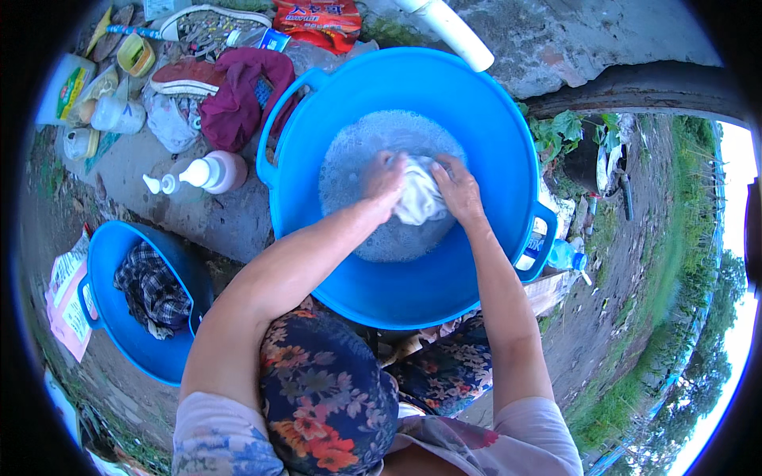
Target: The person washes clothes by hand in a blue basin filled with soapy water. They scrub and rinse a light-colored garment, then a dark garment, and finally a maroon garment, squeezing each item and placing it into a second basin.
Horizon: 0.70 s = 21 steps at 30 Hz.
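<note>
A large blue plastic tub (pixel 484 119) with two handles stands in front of my knees, holding soapy water. In its middle a wet white cloth (pixel 421 194) is bunched up. My left hand (pixel 385 178) grips the cloth's left side. My right hand (pixel 459 189) clamps down on its right side. Both forearms reach in over the tub's near rim.
A smaller blue bucket (pixel 107 317) with a checked garment (pixel 151 289) sits at my left. Behind the tub lie a maroon cloth (pixel 238 95), a red shoe (pixel 186 75), a pump bottle (pixel 218 170), jars, a red bag (pixel 317 20) and a white pipe (pixel 452 32). A plastic bottle (pixel 565 255) lies at the right.
</note>
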Each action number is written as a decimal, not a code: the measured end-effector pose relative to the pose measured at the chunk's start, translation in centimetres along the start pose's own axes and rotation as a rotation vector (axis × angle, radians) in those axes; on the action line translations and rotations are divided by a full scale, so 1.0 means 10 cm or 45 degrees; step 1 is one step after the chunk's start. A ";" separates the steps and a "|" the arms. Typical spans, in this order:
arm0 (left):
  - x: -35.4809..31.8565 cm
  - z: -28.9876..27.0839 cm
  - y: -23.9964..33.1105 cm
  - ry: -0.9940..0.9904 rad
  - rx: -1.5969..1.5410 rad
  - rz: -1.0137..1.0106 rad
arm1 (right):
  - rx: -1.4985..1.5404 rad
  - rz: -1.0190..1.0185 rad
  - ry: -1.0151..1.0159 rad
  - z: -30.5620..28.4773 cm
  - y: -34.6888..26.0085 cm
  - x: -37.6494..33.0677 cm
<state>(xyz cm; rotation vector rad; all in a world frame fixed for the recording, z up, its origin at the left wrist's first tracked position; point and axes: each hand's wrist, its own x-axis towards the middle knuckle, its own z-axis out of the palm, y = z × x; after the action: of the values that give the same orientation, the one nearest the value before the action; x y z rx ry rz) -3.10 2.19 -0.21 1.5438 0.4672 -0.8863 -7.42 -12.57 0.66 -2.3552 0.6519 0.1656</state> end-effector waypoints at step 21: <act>-0.40 0.12 -0.06 -0.308 0.762 2.164 | 2.101 0.339 -0.549 -0.39 -0.31 -0.51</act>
<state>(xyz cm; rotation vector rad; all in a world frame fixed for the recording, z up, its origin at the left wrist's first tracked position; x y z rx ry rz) -6.41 1.97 2.45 1.6335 -1.2831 0.2145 -10.54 -11.04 6.87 -0.6176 0.5155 0.1461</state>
